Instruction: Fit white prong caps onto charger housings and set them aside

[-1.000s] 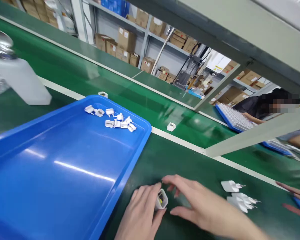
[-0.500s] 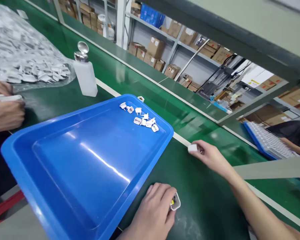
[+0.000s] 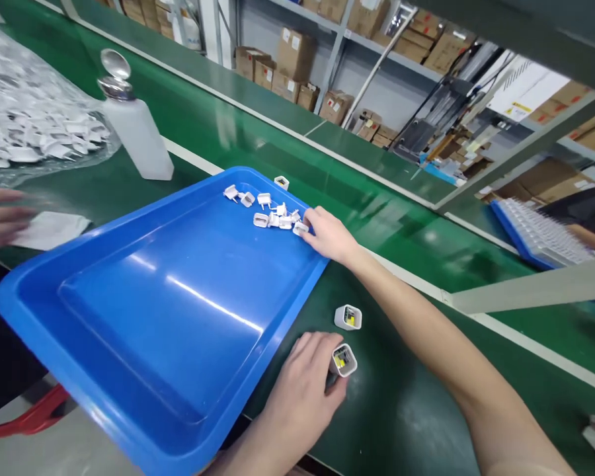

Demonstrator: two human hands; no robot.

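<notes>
My left hand (image 3: 305, 383) is closed round a white open-ended housing (image 3: 344, 360) with yellow and dark parts inside, beside the blue tray's near right edge. Just above it on the green surface stands a second white housing (image 3: 348, 317), also with yellow inside. My right hand (image 3: 330, 233) reaches over the tray's far right rim, its thumb and forefinger closed on a small white cap (image 3: 300, 228). Several more white caps with prongs (image 3: 264, 199) lie beside it in the blue tray (image 3: 178, 344). Behind the rim is another white housing (image 3: 281, 182).
At the left stand a white pump bottle (image 3: 141, 139) and a clear bag of white parts (image 3: 34, 125). Another person's hand (image 3: 0, 218) is near a white cloth-like piece (image 3: 54, 230). A metal post (image 3: 530, 287) crosses the right side, before another person with a blue tray.
My right hand has moved left to the caps in the tray. The white housing it held now stands on the green surface. The other person's hand at the left has opened.
</notes>
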